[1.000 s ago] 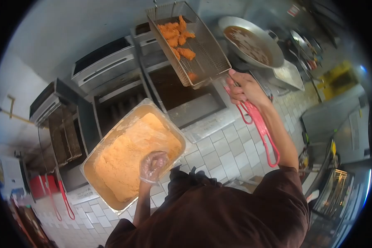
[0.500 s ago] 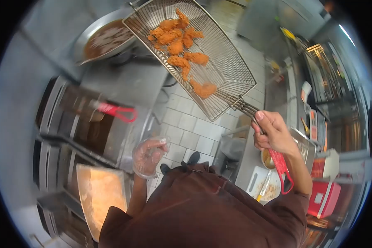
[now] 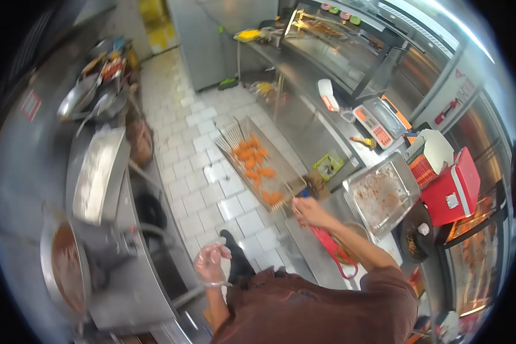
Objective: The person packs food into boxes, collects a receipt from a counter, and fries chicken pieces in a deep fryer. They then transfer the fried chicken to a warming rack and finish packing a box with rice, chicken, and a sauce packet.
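Observation:
My right hand [image 3: 311,211] is closed around the handle of a wire fry basket [image 3: 286,175]. The handle's red grip [image 3: 330,246] extends below the hand. Pieces of orange-brown fried chicken [image 3: 247,153] lie in the basket, which hangs over the tiled floor. My left hand [image 3: 211,262], in a clear plastic glove, is raised beside my body, away from the basket. Its fingers are curled, and whether anything is in them is too small to tell.
At right, a counter holds a metal tray [image 3: 378,195] with crumbs, a scale [image 3: 372,126] and a red box [image 3: 453,189]. At left are a pan of brown liquid [image 3: 66,269] and a long tray of white powder [image 3: 99,175]. White floor tiles [image 3: 183,166] run between.
My view has turned toward the right-hand counter. The basket of chicken now appears lower and farther away, still in my right hand. My left hand remains raised and gloved.

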Demonstrator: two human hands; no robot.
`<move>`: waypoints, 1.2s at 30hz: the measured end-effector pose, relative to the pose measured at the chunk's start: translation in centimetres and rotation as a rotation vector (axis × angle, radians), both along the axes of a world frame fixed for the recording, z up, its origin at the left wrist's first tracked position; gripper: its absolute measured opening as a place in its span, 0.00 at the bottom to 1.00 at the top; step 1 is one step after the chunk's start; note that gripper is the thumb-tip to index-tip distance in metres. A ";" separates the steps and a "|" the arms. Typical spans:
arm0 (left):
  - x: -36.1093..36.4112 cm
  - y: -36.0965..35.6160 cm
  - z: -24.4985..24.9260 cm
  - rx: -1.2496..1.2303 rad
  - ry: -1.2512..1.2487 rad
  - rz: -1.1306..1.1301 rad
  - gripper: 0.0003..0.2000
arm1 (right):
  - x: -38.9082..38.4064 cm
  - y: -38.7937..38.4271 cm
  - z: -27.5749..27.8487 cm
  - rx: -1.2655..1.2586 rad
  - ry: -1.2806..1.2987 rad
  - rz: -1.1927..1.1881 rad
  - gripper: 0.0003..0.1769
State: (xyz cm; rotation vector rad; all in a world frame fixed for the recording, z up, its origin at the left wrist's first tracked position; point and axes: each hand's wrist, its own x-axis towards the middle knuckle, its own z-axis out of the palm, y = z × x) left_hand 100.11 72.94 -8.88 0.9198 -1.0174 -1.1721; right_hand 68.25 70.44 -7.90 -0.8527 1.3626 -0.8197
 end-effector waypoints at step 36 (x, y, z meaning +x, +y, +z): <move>-56.0 -39.1 -12.4 -1.780 -1.667 -1.934 0.13 | -5.1 -28.0 -5.5 0.322 0.243 -1.345 0.27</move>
